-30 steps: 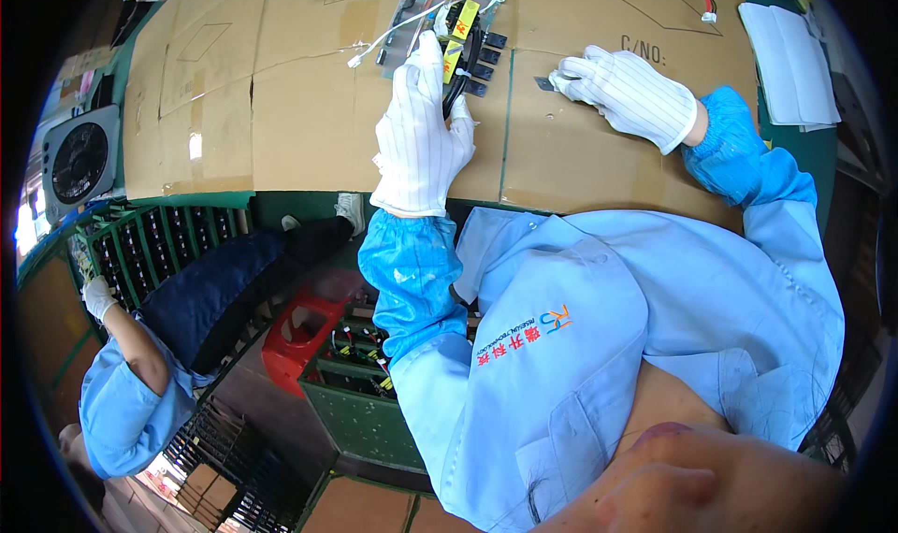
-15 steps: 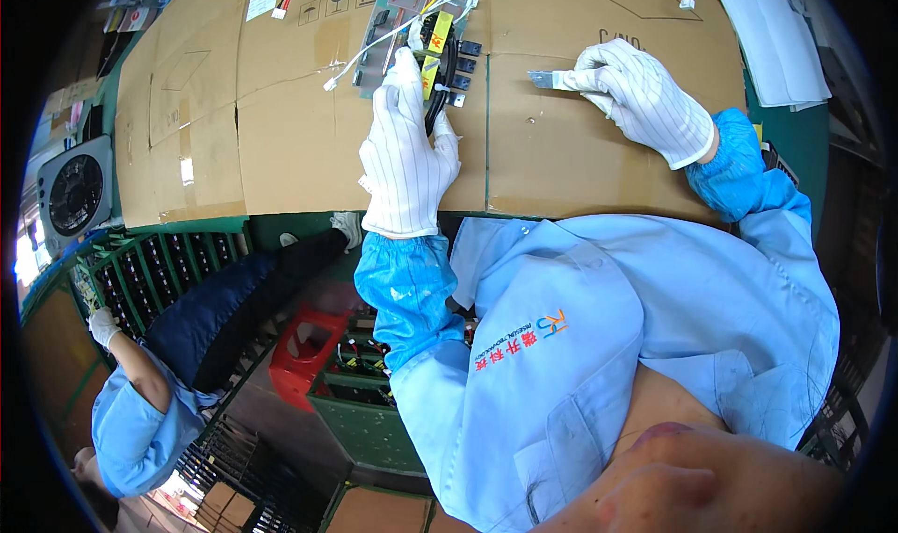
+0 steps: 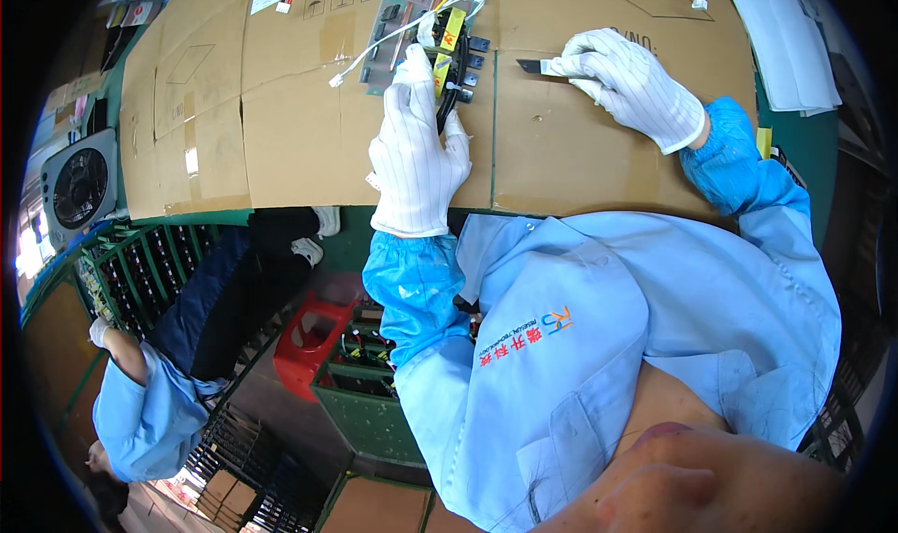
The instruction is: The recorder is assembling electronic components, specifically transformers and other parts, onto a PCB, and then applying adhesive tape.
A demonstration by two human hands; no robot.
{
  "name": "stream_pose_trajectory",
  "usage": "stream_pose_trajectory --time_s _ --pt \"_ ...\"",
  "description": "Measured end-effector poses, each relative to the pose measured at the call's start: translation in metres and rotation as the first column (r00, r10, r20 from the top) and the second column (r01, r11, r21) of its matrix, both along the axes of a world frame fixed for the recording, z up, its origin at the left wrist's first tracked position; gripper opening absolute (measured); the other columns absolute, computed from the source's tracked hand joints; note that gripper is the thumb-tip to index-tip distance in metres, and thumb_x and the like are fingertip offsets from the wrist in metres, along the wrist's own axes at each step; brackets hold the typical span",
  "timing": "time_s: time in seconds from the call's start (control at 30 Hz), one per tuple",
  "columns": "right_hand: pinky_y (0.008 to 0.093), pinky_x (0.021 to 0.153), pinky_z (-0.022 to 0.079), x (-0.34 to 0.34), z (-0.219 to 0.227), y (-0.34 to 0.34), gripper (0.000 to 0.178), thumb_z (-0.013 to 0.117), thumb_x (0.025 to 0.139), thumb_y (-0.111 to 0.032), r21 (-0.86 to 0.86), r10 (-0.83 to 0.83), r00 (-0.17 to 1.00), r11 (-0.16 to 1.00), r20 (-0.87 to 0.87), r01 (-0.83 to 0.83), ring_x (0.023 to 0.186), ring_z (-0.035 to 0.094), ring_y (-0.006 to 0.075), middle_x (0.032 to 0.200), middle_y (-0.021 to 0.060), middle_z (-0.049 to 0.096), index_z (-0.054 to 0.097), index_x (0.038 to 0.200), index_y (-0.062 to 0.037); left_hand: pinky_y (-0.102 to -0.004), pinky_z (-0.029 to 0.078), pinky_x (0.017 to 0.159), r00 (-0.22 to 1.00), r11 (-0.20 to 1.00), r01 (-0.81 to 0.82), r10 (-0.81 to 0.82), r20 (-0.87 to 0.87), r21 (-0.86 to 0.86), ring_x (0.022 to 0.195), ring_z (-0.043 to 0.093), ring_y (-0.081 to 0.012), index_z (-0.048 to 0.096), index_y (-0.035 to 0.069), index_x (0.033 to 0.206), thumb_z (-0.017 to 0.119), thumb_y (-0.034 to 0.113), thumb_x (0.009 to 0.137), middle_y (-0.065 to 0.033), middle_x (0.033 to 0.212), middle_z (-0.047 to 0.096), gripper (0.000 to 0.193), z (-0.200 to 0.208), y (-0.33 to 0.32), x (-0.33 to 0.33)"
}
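Brown cardboard sheets (image 3: 281, 131) cover the green workbench before me. My left hand (image 3: 416, 150), in a white striped glove, lies flat with fingers stretched over a grey circuit board (image 3: 412, 23) bearing white wires, a yellow strip and black parts, pressing it down. My right hand (image 3: 631, 79), gloved too, is closed around a small blade (image 3: 529, 65) whose dark tip points left, resting on the cardboard well apart from the board. Folded white cloths (image 3: 786, 47) lie far right. Lower left, another person in a blue coat (image 3: 140, 421) crouches beside green racks.
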State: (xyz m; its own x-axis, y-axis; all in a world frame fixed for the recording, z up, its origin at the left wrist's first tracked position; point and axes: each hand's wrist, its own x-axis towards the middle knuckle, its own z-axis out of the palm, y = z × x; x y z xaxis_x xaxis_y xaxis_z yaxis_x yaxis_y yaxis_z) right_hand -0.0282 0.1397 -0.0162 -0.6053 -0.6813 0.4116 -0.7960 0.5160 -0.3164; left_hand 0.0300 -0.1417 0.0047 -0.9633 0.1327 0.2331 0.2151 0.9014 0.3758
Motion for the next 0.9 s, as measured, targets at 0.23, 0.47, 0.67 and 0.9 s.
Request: stream_pose_trajectory --time_s 0.23,0.47,0.67,0.9 --pt "0.0381 0.078 0.052 -0.005 -0.023 -0.031 0.028 0.073 0.085 -0.012 -0.072 0.091 0.989 0.994 0.120 -0.083 0.093 0.060 0.0273 0.102 0.0046 0.063 0.070 0.113 -0.0099 -0.0460 0.055 0.089 1.000 0.999 -0.005 0.004 0.011 0.047 0.110 0.060 -0.0401 0.038 0.011 0.155 0.069 0.006 0.077 -0.0197 0.125 0.057 0.083 0.002 -0.005 -0.004" --pt "0.0368 0.078 0.053 -0.003 -0.033 -0.047 0.025 0.071 0.086 -0.017 -0.051 0.126 0.985 0.991 0.121 -0.120 0.094 0.061 0.0260 0.106 0.0047 0.060 0.068 0.111 -0.0124 -0.0449 0.055 0.088 0.999 0.994 0.026 -0.021 -0.045 0.103 0.108 0.061 -0.0387 0.040 0.009 0.154 0.068 0.006 0.077 -0.0197 0.123 0.058 0.082 -0.004 -0.010 -0.007" --pt "0.0362 0.077 0.054 -0.007 -0.023 -0.062 0.029 0.068 0.087 -0.017 -0.004 0.171 0.985 0.985 -0.031 -0.171 0.093 0.061 0.0255 0.105 0.0044 0.058 0.068 0.116 -0.0147 -0.0448 0.055 0.087 0.998 0.993 0.029 -0.023 -0.052 0.116 0.105 0.061 -0.0392 0.041 0.009 0.154 0.069 0.005 0.077 -0.0197 0.119 0.058 0.082 0.002 -0.018 -0.013" --pt "0.0329 0.073 0.055 -0.008 -0.026 -0.064 0.030 0.066 0.087 -0.015 0.088 0.120 0.992 0.988 0.044 -0.124 0.094 0.059 0.0226 0.105 0.0037 0.056 0.068 0.117 -0.0146 -0.0436 0.054 0.089 0.998 0.990 0.039 -0.032 -0.058 0.136 0.105 0.060 -0.0389 0.042 0.009 0.153 0.068 0.004 0.077 -0.0204 0.118 0.059 0.081 0.003 -0.021 -0.015"
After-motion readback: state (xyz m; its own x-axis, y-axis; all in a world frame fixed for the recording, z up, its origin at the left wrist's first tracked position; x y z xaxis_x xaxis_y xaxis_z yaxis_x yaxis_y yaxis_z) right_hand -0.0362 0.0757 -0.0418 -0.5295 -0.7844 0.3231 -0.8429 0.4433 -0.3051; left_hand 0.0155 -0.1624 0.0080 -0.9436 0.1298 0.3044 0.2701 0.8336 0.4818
